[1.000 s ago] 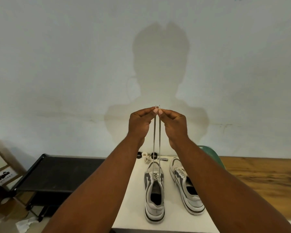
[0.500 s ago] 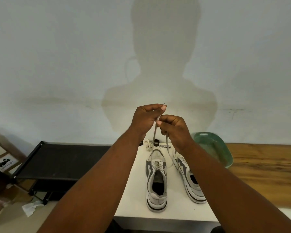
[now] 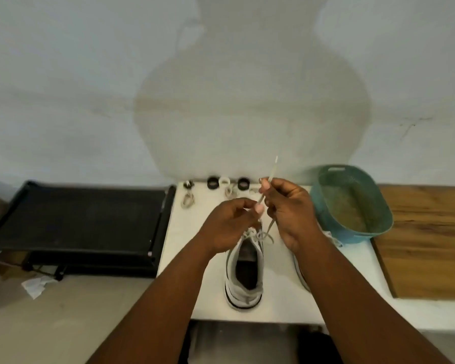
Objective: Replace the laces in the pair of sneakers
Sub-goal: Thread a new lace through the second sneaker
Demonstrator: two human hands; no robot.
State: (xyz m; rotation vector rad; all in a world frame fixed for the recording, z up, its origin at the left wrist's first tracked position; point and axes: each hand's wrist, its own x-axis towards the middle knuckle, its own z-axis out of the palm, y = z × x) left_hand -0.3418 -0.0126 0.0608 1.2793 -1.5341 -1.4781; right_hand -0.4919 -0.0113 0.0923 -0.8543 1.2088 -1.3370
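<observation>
White bench (image 3: 195,298) under pale wall: lace (image 3: 269,177) slanting up-right through right-hand grip (image 3: 286,206), pinched; sneaker (image 3: 244,271) just below (left hand (image 3: 229,224) pinching too).

- One head-worn wide-angle view looks forward and down from above the near edge of the white table (image 3: 195,298).
- It faces the pale wall (image 3: 90,74) behind the table.
- Both forearms reach in from the bottom edge, close to the lens.
- The table sits centre-low; straight edges bow toward the frame sides.
</observation>
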